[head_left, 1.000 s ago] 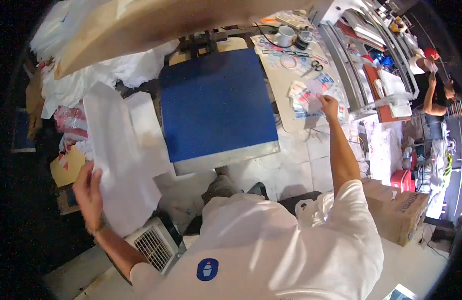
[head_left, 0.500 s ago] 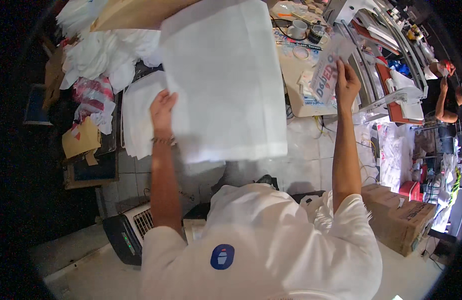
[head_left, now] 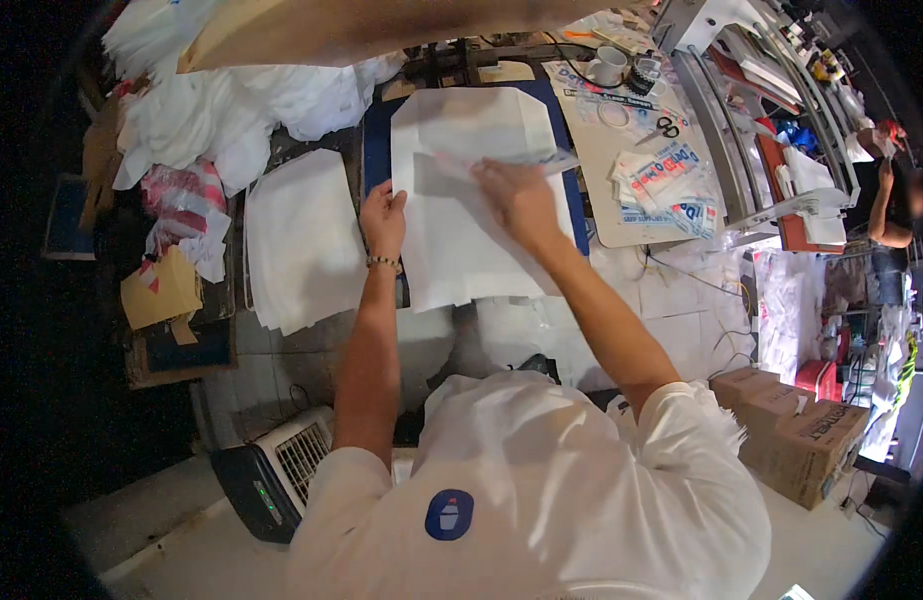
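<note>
A white cloth-like sheet (head_left: 481, 255) with slanted top corners lies flat on a dark blue board (head_left: 377, 140). At its left edge is my left hand (head_left: 383, 222), with a beaded bracelet on the wrist; its curled fingers pinch the edge. Over the upper part of the sheet my right hand (head_left: 521, 205) is closed on a thin clear printed film (head_left: 546, 160), held slightly tilted and partly blurred. Left of the board lies a stack of similar white sheets (head_left: 303, 230). More printed films (head_left: 671, 175) rest in a pile on a beige board (head_left: 606, 205) to the right.
A large brown panel (head_left: 381, 30) overhangs the far side. White crumpled material (head_left: 196, 110) is heaped at far left. Scissors (head_left: 663, 129), a white mug (head_left: 608, 66) and a metal rack (head_left: 711, 120) stand at right. A carton (head_left: 806, 440) sits on the floor; another person (head_left: 886, 200) is at far right.
The lifted white sheet now lies flat on the blue board. My right hand has moved left from the printed films, carrying one over the sheet. My left hand has shifted right.
</note>
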Motion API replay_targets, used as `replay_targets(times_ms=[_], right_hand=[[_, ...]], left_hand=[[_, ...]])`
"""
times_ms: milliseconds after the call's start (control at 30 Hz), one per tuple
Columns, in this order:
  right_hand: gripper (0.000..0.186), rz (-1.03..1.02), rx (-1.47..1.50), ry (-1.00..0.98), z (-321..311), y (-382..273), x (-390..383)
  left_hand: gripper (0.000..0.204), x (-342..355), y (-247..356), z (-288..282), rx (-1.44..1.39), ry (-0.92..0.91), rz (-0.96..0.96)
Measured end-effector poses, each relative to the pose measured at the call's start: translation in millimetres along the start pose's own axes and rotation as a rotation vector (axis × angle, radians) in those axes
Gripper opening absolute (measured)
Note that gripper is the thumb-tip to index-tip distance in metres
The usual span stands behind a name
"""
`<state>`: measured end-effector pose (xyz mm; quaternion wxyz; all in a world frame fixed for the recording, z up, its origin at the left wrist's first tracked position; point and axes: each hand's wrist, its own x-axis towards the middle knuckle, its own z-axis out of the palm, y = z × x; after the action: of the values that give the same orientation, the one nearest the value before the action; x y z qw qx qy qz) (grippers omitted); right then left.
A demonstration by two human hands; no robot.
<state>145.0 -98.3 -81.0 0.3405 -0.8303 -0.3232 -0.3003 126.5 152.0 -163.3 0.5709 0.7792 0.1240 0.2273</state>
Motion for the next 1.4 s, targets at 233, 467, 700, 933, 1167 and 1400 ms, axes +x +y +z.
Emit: replay_targets(times_ms=[233, 467, 700, 933, 1167, 1400], right_hand=[[0.036, 0.041, 0.017, -0.234, 34, 9, -41], [0.044, -0.013, 0.02, -0.298, 24, 4, -39], [0.055, 0.135, 0.15, -0.304, -21, -8, -27], [0.065, 0.106, -0.107, -0.501, -101, -39, -85], [0.065, 0.092, -0.142, -0.253, -112, -26, -30], [0.059, 0.056, -0.192, -0.573, -95, -26, -109]], left_hand=[[0.063, -89, 56, -44, 0.132, -0.299, -0.335], [0.043, -167, 28, -54, 0.182, -0.113, -0.138], [0.031, -168, 30, -52, -0.056, -0.038, -0.224], [0.023, -104, 144, -63, -0.154, -0.248, -0.503], [0.025, -68, 180, -77, -0.181, -0.307, -0.275], [0.024, -130, 71, -72, 0.027, -0.295, -0.429]])
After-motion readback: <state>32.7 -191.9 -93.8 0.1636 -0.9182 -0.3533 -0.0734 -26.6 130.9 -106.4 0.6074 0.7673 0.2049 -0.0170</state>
